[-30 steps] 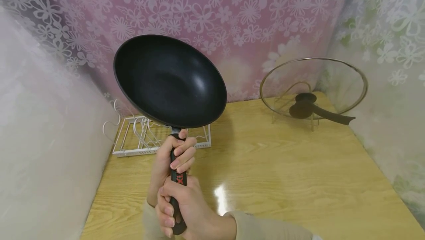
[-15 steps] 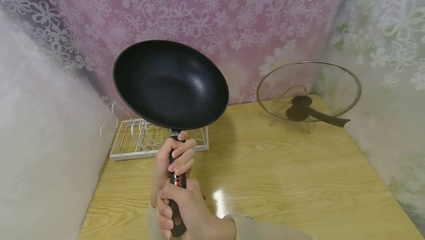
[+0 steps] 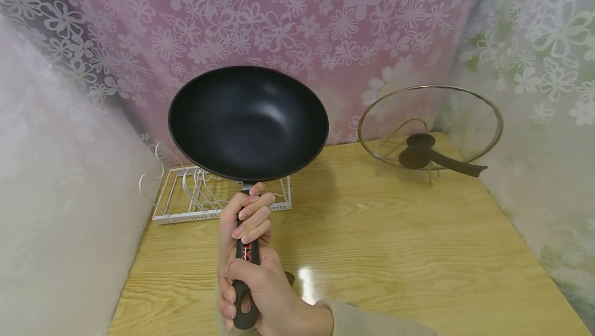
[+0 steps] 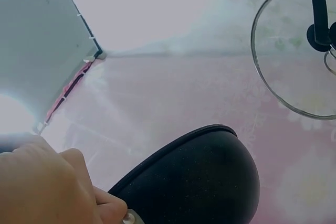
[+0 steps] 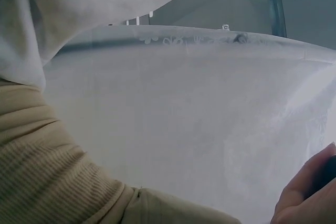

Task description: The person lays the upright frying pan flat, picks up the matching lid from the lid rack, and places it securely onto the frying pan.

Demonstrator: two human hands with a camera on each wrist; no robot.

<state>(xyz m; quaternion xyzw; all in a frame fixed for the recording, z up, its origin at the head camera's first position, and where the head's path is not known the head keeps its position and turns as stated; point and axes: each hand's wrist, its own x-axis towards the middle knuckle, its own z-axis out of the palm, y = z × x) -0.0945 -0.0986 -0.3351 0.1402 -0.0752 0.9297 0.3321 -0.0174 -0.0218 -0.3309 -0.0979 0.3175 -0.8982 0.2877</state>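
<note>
Wood-grain table: white wire rack back left, small wire stand back right.

The left hand is stacked above the right hand, both in a firm grip. The left hand's fingers wrap round from the right, tips pointing left, and its wrist runs down behind the right hand. The right thumb crosses the front, and the beige-sleeved right forearm slants toward the lower right.
</note>
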